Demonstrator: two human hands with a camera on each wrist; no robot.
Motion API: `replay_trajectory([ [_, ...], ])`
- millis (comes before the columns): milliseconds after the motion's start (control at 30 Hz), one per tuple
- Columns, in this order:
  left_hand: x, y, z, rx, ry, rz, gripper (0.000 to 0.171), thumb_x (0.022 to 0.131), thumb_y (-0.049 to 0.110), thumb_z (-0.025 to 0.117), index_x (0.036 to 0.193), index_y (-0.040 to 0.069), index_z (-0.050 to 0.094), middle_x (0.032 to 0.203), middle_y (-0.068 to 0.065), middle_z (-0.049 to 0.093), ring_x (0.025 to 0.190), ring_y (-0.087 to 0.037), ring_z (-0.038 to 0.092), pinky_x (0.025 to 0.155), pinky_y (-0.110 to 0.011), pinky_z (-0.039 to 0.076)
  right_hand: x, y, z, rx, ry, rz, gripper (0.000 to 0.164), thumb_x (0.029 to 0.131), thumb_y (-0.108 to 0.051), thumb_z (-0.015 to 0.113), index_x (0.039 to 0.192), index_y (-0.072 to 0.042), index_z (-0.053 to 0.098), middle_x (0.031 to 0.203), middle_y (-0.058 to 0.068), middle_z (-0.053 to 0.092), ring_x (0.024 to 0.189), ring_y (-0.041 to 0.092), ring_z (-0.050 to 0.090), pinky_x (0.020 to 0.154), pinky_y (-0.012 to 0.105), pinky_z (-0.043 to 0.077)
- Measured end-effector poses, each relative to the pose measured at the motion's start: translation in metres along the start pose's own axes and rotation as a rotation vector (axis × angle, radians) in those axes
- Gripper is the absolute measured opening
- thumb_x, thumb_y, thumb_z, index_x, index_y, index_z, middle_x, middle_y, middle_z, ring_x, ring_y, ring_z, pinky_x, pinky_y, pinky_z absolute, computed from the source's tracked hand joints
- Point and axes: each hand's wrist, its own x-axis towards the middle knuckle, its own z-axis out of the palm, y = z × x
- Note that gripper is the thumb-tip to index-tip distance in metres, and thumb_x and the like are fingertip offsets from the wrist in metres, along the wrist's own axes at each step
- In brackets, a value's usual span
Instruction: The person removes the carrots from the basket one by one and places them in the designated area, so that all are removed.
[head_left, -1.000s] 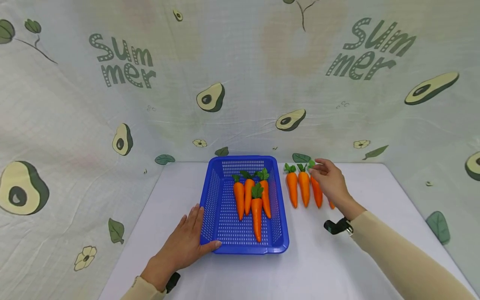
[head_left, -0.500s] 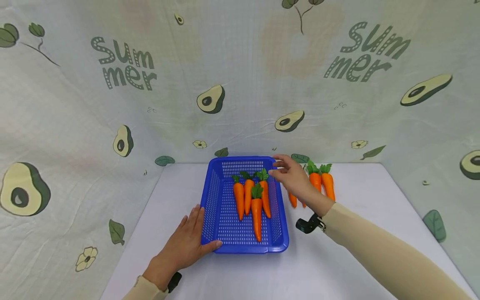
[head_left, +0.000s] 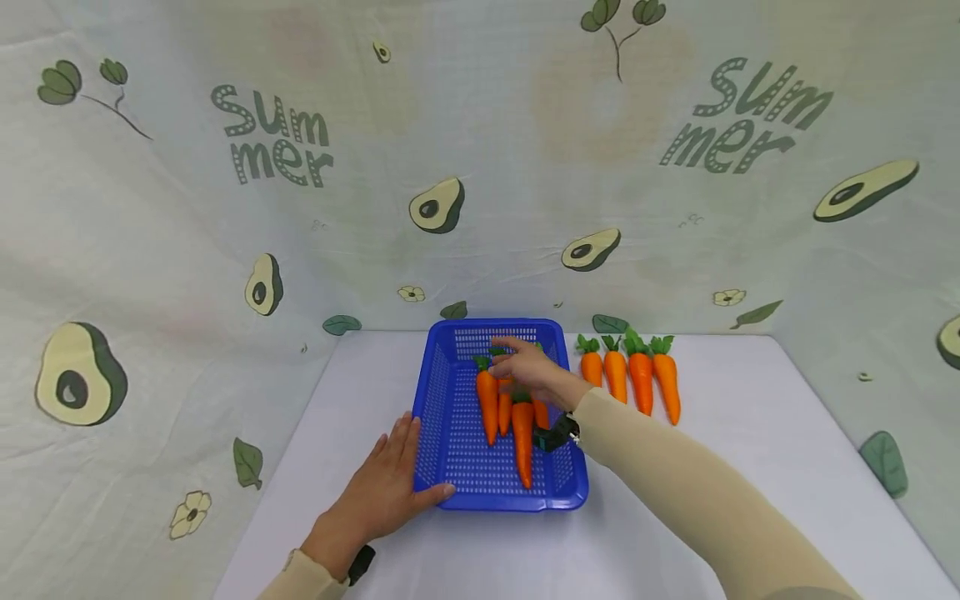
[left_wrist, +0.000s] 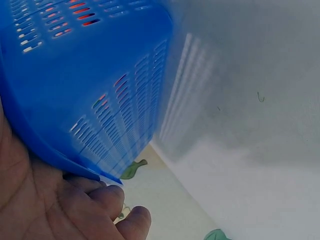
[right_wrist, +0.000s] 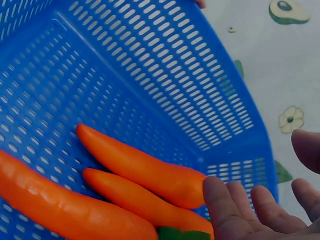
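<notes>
A blue plastic basket (head_left: 465, 502) stands on the table, holding several orange carrots (head_left: 487, 404) with green tops. My left hand (head_left: 382, 487) rests on its left rim near the front corner, fingers straight and thumb over the front edge. In the left wrist view the fingers (left_wrist: 107, 200) lie along the outside of the rim. My right hand (head_left: 528, 367) hovers over the tops of the carrots in the basket and hides some of them. The right wrist view shows its fingers (right_wrist: 220, 202) extended and apart, with nothing held, close to the thick end of a carrot (right_wrist: 175, 182).
Several more carrots (head_left: 667, 383) lie in a row on the white table (head_left: 720, 450), right of the basket, tops toward the back. My right forearm crosses in front of their lower ends. A printed cloth (head_left: 510, 167) hangs behind the table.
My right hand has moved left from the row of carrots, past the basket's right rim, to above the carrots inside. The left hand stays on the rim. The head view has shifted slightly.
</notes>
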Motion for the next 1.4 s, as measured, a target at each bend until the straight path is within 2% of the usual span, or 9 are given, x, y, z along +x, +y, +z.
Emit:
replay_trajectory([
  [100, 0.001, 0.001, 0.0, 0.006, 0.007, 0.011, 0.119, 0.092, 0.081, 0.056, 0.168, -0.001, 0.015, 0.177, -0.021, 0.011, 0.163, -0.039, 0.018, 0.13, -0.06, 0.021, 0.003, 0.007, -0.001, 0.053, -0.013, 0.051, 0.068, 0.103, -0.002, 0.059, 0.166, -0.013, 0.034, 0.167, 0.025, 0.036, 0.144, 0.044, 0.049, 0.116, 0.063, 0.044],
  [300, -0.001, 0.002, -0.002, 0.005, 0.002, 0.002, 0.121, 0.09, 0.083, 0.055, 0.168, 0.0, 0.015, 0.176, -0.021, 0.011, 0.162, -0.04, 0.02, 0.129, -0.06, 0.022, 0.008, 0.019, -0.002, 0.099, -0.015, 0.138, 0.065, 0.107, -0.015, 0.061, 0.166, -0.015, 0.034, 0.158, 0.022, 0.048, 0.14, 0.046, 0.054, 0.112, 0.062, 0.049],
  [533, -0.003, -0.001, -0.001, 0.001, 0.004, -0.001, 0.119, 0.092, 0.08, 0.057, 0.168, -0.001, 0.015, 0.176, -0.021, 0.012, 0.162, -0.039, 0.02, 0.129, -0.06, 0.022, 0.013, 0.027, 0.007, 0.075, -0.004, 0.188, 0.067, 0.108, -0.02, 0.061, 0.167, -0.011, 0.03, 0.164, 0.023, 0.04, 0.141, 0.048, 0.051, 0.111, 0.061, 0.05],
  [733, -0.002, -0.005, 0.002, -0.009, 0.006, 0.001, 0.119, 0.092, 0.082, 0.055, 0.168, -0.001, 0.015, 0.176, -0.021, 0.012, 0.163, -0.039, 0.019, 0.13, -0.059, 0.023, 0.023, 0.029, 0.019, 0.062, 0.011, 0.192, 0.072, 0.106, -0.019, 0.063, 0.166, -0.004, 0.026, 0.162, 0.029, 0.041, 0.144, 0.05, 0.049, 0.109, 0.064, 0.051],
  [867, 0.0, -0.006, 0.003, -0.03, 0.008, 0.007, 0.12, 0.091, 0.083, 0.054, 0.168, 0.0, 0.014, 0.177, -0.02, 0.011, 0.163, -0.038, 0.018, 0.13, -0.058, 0.022, 0.03, 0.031, 0.027, 0.064, 0.022, 0.197, 0.069, 0.106, -0.017, 0.063, 0.164, -0.002, 0.029, 0.16, 0.028, 0.043, 0.144, 0.048, 0.049, 0.105, 0.063, 0.053],
  [1033, 0.001, -0.004, 0.003, -0.042, 0.001, 0.005, 0.121, 0.091, 0.084, 0.055, 0.168, -0.001, 0.016, 0.177, -0.02, 0.011, 0.163, -0.037, 0.018, 0.13, -0.059, 0.022, 0.04, 0.037, 0.038, 0.064, 0.009, 0.197, 0.069, 0.106, -0.016, 0.064, 0.165, -0.004, 0.031, 0.159, 0.026, 0.046, 0.143, 0.047, 0.05, 0.106, 0.062, 0.054],
  [1267, 0.0, -0.005, 0.003, -0.009, 0.015, 0.024, 0.121, 0.09, 0.087, 0.049, 0.167, -0.001, 0.017, 0.176, -0.021, 0.012, 0.163, -0.037, 0.019, 0.129, -0.059, 0.024, 0.047, 0.042, 0.048, 0.152, -0.044, 0.181, 0.075, 0.105, -0.009, 0.062, 0.168, -0.009, 0.023, 0.16, 0.027, 0.045, 0.145, 0.05, 0.047, 0.109, 0.066, 0.049],
  [1400, 0.001, -0.007, 0.003, 0.0, 0.021, 0.035, 0.12, 0.091, 0.086, 0.048, 0.167, -0.002, 0.017, 0.176, -0.021, 0.013, 0.163, -0.037, 0.019, 0.128, -0.059, 0.025, 0.052, 0.045, 0.054, 0.176, -0.055, 0.175, 0.076, 0.104, -0.004, 0.062, 0.168, -0.01, 0.022, 0.157, 0.028, 0.047, 0.141, 0.047, 0.053, 0.107, 0.066, 0.051],
])
